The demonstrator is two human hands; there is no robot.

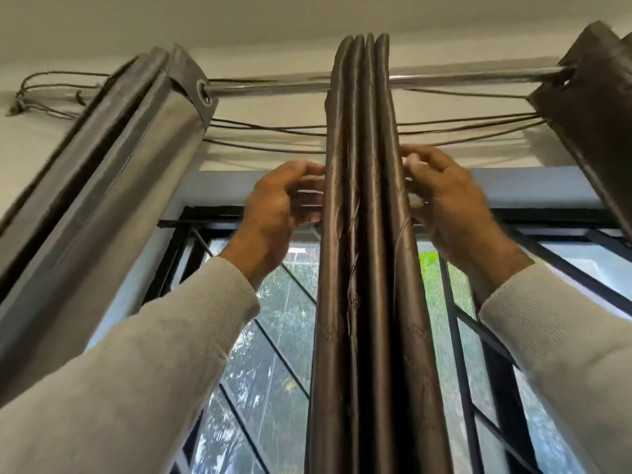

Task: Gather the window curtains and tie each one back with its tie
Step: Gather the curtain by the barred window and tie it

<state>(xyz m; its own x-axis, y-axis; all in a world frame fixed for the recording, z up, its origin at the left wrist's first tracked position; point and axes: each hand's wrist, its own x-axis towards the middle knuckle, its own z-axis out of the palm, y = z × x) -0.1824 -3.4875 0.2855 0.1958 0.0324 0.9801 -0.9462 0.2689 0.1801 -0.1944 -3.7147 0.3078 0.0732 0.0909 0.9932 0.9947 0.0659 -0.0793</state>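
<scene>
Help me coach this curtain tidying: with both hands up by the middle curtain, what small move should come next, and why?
Probably press the folds together from both sides. The middle curtain already hangs in narrow pleats; the left hand and right hand flank it with curled fingers, and no tie is visibly around it yet.

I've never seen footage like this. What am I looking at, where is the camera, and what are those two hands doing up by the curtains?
There is no machine here: a person wears one camera on the head, tilted up at a window. The left hand and right hand reach either side of the gathered brown curtain in the middle, fingers curled at its edges. What each grip holds is blurred. The curtain hangs from a metal rod; thin cords run beneath it. A grey curtain hangs to the left, another dark one to the right.
</scene>
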